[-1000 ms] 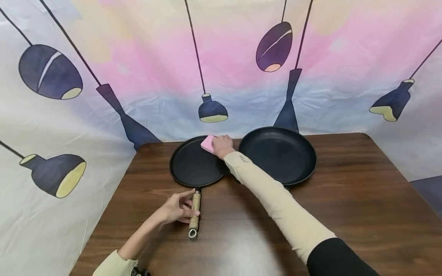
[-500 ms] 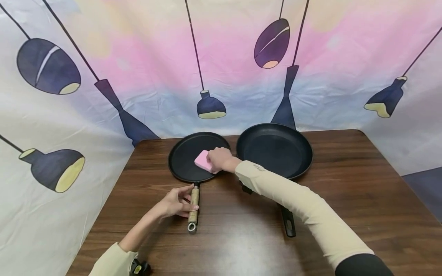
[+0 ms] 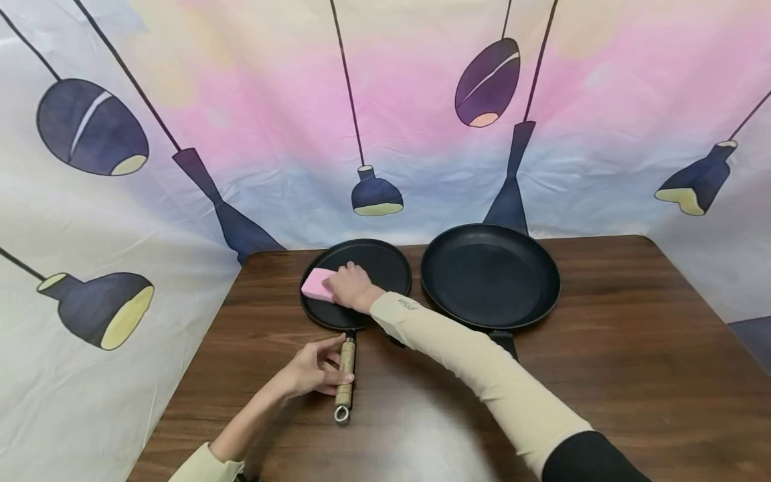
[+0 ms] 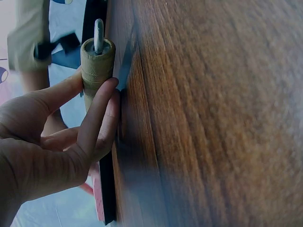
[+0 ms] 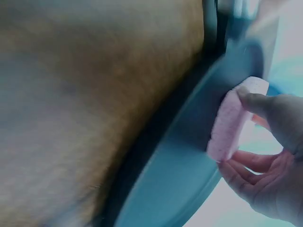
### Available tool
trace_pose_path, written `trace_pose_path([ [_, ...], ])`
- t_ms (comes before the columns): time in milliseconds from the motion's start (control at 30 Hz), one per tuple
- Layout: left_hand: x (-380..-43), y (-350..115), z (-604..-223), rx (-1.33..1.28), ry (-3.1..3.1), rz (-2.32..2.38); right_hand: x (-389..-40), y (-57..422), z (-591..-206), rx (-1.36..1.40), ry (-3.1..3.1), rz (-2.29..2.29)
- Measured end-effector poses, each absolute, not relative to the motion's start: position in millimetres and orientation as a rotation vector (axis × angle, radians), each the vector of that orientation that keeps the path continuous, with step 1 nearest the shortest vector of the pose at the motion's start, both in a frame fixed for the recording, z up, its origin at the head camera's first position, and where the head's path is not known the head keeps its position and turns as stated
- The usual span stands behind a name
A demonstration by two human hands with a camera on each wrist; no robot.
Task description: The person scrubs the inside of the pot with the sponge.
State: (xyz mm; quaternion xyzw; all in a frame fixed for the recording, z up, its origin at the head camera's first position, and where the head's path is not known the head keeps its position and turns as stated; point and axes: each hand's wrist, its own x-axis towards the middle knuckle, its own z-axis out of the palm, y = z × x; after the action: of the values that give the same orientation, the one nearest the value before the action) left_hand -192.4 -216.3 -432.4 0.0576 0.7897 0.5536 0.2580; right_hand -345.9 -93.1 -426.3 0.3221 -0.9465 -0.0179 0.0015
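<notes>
A flat black pan [image 3: 379, 261] lies at the back left of the table. Its light wooden handle [image 3: 346, 368] points toward me and ends in a metal ring. My left hand [image 3: 313, 368] grips that handle between thumb and fingers, also plain in the left wrist view. Against the left part of the pan's surface, my right hand [image 3: 354, 286] holds a pink sponge [image 3: 317, 284]. In the right wrist view the thumb and fingers pinch the sponge [image 5: 232, 125] by its sides, and the image is blurred.
A larger, deeper black frying pan [image 3: 490, 274] stands just right of the flat pan. Its black handle [image 3: 504, 343] is partly hidden by my right sleeve [image 3: 476, 365]. Behind the brown wooden table [image 3: 632, 335] hangs a cloth backdrop [image 3: 271, 100] printed with lamps.
The right hand has wiped the sponge from the pan's far right, through its middle, to its left side. My left hand keeps its hold on the handle.
</notes>
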Motion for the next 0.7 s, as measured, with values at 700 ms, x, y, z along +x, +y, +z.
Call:
trace_pose_path([
  [700,-190.3,-215.3,-430.4,0.131,2.166,1.468,-363.9,-16.8,-408.9,0.695,-3.198,-0.108],
])
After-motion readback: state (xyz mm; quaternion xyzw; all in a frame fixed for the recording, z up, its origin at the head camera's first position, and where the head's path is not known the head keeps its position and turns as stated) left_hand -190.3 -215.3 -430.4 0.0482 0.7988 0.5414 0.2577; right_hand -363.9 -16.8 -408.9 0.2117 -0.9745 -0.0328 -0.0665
